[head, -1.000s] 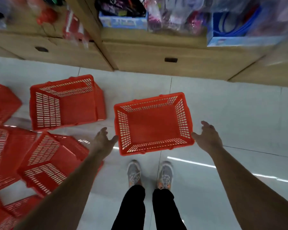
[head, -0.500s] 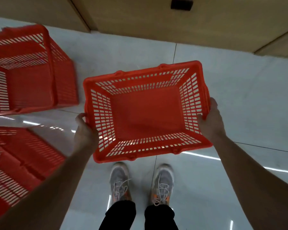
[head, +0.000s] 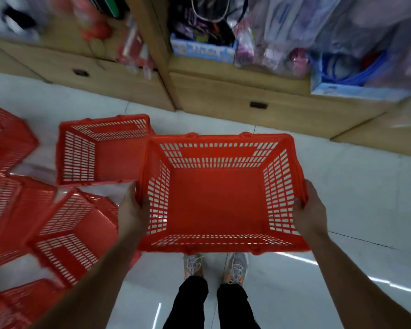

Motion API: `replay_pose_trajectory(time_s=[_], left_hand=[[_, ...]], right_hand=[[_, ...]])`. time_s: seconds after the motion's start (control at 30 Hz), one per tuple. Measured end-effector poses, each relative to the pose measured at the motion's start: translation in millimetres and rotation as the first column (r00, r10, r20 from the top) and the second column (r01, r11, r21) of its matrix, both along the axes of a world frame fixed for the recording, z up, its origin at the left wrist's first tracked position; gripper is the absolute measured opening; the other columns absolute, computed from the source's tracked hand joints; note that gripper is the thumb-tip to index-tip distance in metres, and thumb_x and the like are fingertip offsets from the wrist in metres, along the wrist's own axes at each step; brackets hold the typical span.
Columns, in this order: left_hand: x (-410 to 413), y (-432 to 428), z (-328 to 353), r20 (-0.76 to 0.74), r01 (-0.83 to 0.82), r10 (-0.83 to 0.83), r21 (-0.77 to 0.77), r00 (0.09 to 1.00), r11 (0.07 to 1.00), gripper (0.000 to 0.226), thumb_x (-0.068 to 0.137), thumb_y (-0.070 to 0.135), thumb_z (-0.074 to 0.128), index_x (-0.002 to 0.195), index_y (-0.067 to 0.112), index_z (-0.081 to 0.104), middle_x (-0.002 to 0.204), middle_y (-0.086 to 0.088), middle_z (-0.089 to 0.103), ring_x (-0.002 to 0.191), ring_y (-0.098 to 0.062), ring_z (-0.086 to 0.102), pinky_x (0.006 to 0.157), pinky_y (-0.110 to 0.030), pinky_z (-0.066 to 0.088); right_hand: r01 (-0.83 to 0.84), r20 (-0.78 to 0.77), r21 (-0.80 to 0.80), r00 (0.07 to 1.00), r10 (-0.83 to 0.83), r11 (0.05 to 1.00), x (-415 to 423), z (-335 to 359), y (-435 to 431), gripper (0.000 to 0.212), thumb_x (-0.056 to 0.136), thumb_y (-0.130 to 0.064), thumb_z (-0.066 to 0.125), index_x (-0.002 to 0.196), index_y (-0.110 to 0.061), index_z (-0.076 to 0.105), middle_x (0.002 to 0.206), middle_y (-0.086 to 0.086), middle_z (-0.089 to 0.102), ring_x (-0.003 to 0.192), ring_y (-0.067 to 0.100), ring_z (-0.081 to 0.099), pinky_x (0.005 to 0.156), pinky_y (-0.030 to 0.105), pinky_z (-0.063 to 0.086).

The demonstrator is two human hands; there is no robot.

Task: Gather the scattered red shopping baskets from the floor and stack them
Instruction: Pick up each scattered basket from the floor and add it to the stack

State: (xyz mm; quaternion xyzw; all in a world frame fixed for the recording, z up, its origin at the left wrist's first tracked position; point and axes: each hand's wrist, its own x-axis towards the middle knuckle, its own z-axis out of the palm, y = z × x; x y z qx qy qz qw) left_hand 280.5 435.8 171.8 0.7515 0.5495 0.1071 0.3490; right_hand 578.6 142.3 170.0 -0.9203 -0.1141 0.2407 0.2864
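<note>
Where hands grip: left hand (head: 134,210), right hand (head: 310,210), each curled round one end rim of the held basket (head: 218,205).
Held basket: upright, above the floor (head: 354,198), bare bottom showing.
Left of it: tipped basket (head: 100,150); jumbled baskets (head: 64,233) nearer.
Under it: shoes (head: 193,264).

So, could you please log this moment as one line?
held basket: upright, empty | left hand: grips its left rim | right hand: grips its right rim | other baskets: on floor, left

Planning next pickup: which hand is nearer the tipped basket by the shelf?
Left. The left hand is just beside the tipped basket; the right hand is across the held basket.
</note>
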Motion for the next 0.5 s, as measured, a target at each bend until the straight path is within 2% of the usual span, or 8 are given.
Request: replay_pose_trajectory(time_s=[0.07, 0.1, 0.17, 0.2, 0.23, 0.3, 0.37, 0.5], left_hand=[[-9, 3, 63, 0.028, -0.036, 0.036, 0.009, 0.999, 0.999, 0.031, 0.097, 0.029, 0.053, 0.127, 0.034, 0.049, 0.099, 0.026, 0.059, 0.085, 0.007, 0.060, 0.081, -0.031, 0.048], [-16, 5, 93, 0.037, -0.058, 0.057, 0.021, 0.998, 0.998, 0.032, 0.097, 0.026, 0.055, 0.128, 0.031, 0.050, 0.100, 0.023, 0.061, 0.088, 0.004, 0.062, 0.082, -0.032, 0.049], [-32, 4, 149, 0.044, -0.109, 0.106, 0.059, 0.993, 0.992, 0.038, 0.095, 0.019, 0.059, 0.132, 0.018, 0.054, 0.113, 0.001, 0.068, 0.101, -0.024, 0.067, 0.086, -0.036, 0.049], [-43, 2, 174, 0.034, -0.141, 0.139, 0.086, 0.990, 0.986, 0.043, 0.094, 0.016, 0.060, 0.136, 0.012, 0.052, 0.120, -0.009, 0.067, 0.108, -0.033, 0.064, 0.090, -0.039, 0.048], [-56, -2, 200, 0.031, -0.181, 0.179, 0.104, 0.983, 0.978, 0.047, 0.093, 0.015, 0.061, 0.139, 0.010, 0.050, 0.125, -0.015, 0.065, 0.113, -0.035, 0.061, 0.094, -0.040, 0.047], [-81, -17, 249, 0.071, -0.269, 0.262, 0.114, 0.962, 0.956, 0.050, 0.093, 0.017, 0.060, 0.142, 0.012, 0.049, 0.130, -0.014, 0.063, 0.118, -0.032, 0.059, 0.101, -0.042, 0.045], [-111, -39, 294, 0.107, -0.374, 0.362, 0.132, 0.926, 0.918, 0.049, 0.094, 0.017, 0.059, 0.142, 0.015, 0.049, 0.131, -0.011, 0.063, 0.119, -0.030, 0.059, 0.102, -0.042, 0.044], [-177, -91, 359, 0.197, -0.554, 0.521, 0.193, 0.831, 0.810, 0.046, 0.093, 0.012, 0.060, 0.137, 0.014, 0.052, 0.123, -0.012, 0.066, 0.110, -0.031, 0.062, 0.096, -0.039, 0.045]], right_hand=[[-0.019, 0.019, 0.064, 1.000, 0.018, 0.998, -3, 63, 9, 0.039, 0.102, -0.021, 0.047, 0.141, -0.026, 0.044, 0.123, 0.003, 0.065, 0.107, 0.028, 0.064, 0.092, 0.041, 0.045], [-0.041, 0.031, 0.094, 0.999, 0.038, 0.995, -4, 93, 15, 0.039, 0.101, -0.019, 0.047, 0.139, -0.027, 0.045, 0.120, 0.001, 0.065, 0.105, 0.028, 0.064, 0.089, 0.037, 0.043], [-0.077, 0.068, 0.143, 0.995, 0.068, 0.987, -6, 150, 29, 0.044, 0.097, -0.012, 0.048, 0.139, -0.027, 0.046, 0.119, 0.003, 0.066, 0.105, 0.030, 0.064, 0.087, 0.033, 0.041], [-0.097, 0.091, 0.161, 0.992, 0.083, 0.982, -7, 176, 35, 0.048, 0.095, -0.007, 0.049, 0.140, -0.026, 0.046, 0.121, 0.005, 0.066, 0.107, 0.031, 0.063, 0.088, 0.032, 0.040], [-0.119, 0.106, 0.181, 0.989, 0.101, 0.976, -11, 201, 42, 0.052, 0.093, -0.005, 0.049, 0.141, -0.026, 0.046, 0.123, 0.006, 0.066, 0.109, 0.031, 0.062, 0.090, 0.031, 0.040], [-0.166, 0.117, 0.238, 0.983, 0.142, 0.957, -20, 249, 56, 0.056, 0.092, -0.005, 0.049, 0.142, -0.031, 0.046, 0.122, 0.002, 0.066, 0.106, 0.024, 0.061, 0.090, 0.028, 0.039], [-0.220, 0.114, 0.293, 0.974, 0.195, 0.930, -34, 290, 68, 0.055, 0.092, -0.009, 0.048, 0.137, -0.040, 0.046, 0.111, -0.011, 0.064, 0.095, 0.013, 0.058, 0.087, 0.027, 0.039], [-0.370, 0.138, 0.376, 0.929, 0.344, 0.850, -71, 352, 93, 0.056, 0.090, -0.009, 0.049, 0.134, -0.044, 0.045, 0.107, -0.021, 0.059, 0.091, -0.006, 0.051, 0.087, 0.025, 0.038]])
